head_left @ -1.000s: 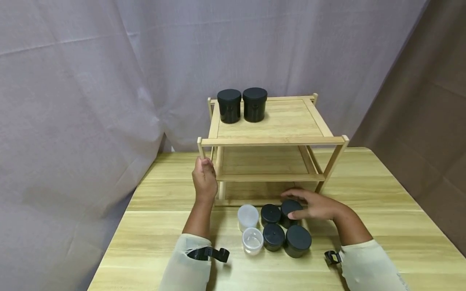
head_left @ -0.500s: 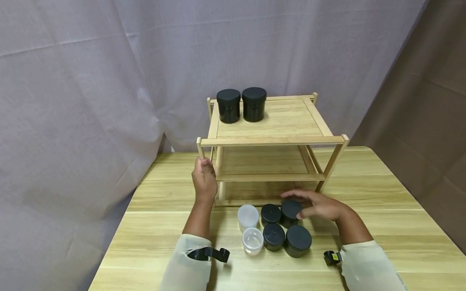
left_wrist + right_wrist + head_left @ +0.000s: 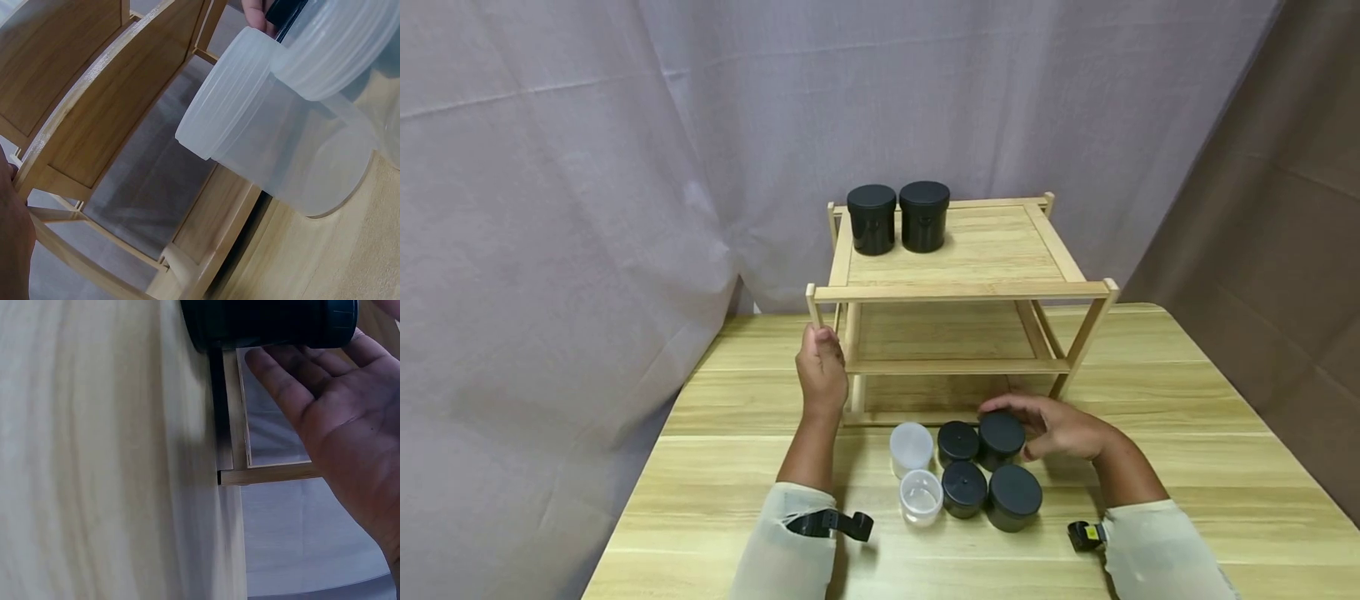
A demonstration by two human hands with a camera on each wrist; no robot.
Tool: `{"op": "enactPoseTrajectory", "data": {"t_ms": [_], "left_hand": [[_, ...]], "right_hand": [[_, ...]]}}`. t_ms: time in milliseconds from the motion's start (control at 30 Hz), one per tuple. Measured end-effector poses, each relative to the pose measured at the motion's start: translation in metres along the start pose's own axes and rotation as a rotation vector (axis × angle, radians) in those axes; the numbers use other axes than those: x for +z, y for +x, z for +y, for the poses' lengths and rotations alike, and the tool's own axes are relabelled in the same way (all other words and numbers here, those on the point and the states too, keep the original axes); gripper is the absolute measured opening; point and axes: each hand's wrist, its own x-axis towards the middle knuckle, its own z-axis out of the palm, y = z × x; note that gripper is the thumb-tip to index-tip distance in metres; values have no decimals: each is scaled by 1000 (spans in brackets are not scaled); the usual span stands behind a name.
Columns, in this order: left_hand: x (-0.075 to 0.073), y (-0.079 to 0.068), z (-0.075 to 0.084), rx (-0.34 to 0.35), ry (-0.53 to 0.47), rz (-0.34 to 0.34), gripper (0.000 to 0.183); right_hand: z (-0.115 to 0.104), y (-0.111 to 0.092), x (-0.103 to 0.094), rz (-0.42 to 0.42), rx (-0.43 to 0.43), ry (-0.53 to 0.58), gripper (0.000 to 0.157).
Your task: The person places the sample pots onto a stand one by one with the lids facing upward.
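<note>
Well: both sides at a three-tier wooden rack (image 3: 962,292)

A grey curtain (image 3: 625,208) hangs behind everything, with a brown curtain (image 3: 1262,208) to the right. Before them spreads the wood-grain surface (image 3: 1210,450), and the rack stands upright on it, towards the back.

Of the two hands, the left grip (image 3: 822,371) is closed round the rack's front left post (image 3: 814,310), below the top rail. The right grip (image 3: 1063,427) is loose, its fingers reaching behind the rear-right black jar (image 3: 1002,437) and its thumb off to the jar's right (whether a fingertip touches, I cannot tell). That jar stands upright on the surface, just in front of the rack, at the right end of the back row.

Up on the rack's top shelf, near its left end, are two lidded black jars (image 3: 872,221), side by side. Down on the surface, the front-right black jar (image 3: 1015,496) stands before the reached-for one. Two smaller black jars (image 3: 964,487), one behind the other, come next leftwards, then a frosted jar (image 3: 912,448) behind a clear jar (image 3: 921,497).

Smallest of all, a black device (image 3: 1084,536) sits by the right cuff.
</note>
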Motion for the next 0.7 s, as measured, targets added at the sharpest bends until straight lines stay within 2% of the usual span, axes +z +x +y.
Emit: {"op": "enactPoseTrajectory", "data": {"t_ms": [367,700], "left_hand": [[-1,2,0,0,-10,-15,87],[0,0,-1,-7,-8,-8,88]], "right_hand": [[7,3,2,15,53,-13,82],[12,1,3,12,58,3,73]]}}
